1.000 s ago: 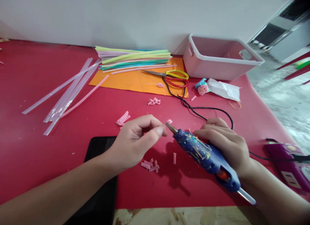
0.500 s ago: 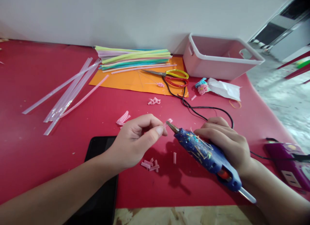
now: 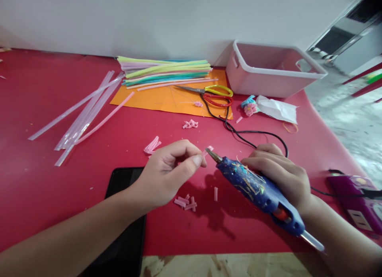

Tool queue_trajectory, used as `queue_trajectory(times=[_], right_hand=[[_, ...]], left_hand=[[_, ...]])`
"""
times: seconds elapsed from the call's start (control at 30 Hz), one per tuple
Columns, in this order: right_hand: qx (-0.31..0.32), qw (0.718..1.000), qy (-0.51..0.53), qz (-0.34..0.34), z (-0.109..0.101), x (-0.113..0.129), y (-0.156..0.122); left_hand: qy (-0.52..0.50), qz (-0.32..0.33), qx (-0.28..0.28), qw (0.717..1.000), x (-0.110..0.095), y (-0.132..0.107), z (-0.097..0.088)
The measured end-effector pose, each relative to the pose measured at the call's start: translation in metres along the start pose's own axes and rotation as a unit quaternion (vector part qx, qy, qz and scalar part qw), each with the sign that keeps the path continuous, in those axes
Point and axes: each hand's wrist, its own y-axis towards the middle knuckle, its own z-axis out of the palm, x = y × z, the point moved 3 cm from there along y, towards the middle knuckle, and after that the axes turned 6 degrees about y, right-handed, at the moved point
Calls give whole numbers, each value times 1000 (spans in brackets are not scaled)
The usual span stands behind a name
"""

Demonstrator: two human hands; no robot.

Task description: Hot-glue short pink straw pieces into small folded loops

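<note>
My left hand (image 3: 174, 169) pinches a short piece of pink pipe cleaner (image 3: 205, 151) between thumb and forefinger. In my right hand (image 3: 280, 175) is a blue hot glue gun (image 3: 250, 183), its metal nozzle at the pink piece; whether they touch I cannot tell. A clear glue stick (image 3: 312, 240) juts from the gun's back end. Below the hands lie several short pink pieces (image 3: 185, 202) and a single one (image 3: 215, 194). More cut pieces (image 3: 152, 144) rest just beyond my left hand, and bent pink pieces (image 3: 190, 124) sit farther back.
A bundle of coloured pipe cleaners (image 3: 167, 72) and scissors (image 3: 215, 94) lie on orange card (image 3: 155, 102). Glue sticks (image 3: 86, 114) are at left, a pink bin (image 3: 274, 80) behind right. A black phone (image 3: 119, 237) lies under my left forearm. The gun's cord (image 3: 262, 132) loops near a purple power strip (image 3: 355, 201).
The rear of the glue gun has swung slightly right and down, with its nozzle still by the pink piece. My left hand has barely moved.
</note>
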Motion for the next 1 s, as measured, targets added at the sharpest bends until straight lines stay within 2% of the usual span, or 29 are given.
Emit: queue_trajectory(times=[0.47,1.0], right_hand=[[12,1000,-11,-16,-3,4,6],[-2,1000,-23,-10,-5,6,7]], left_hand=[[17,6,-1,1000,0,-1,0],[9,7,-1,1000,0,0,0]])
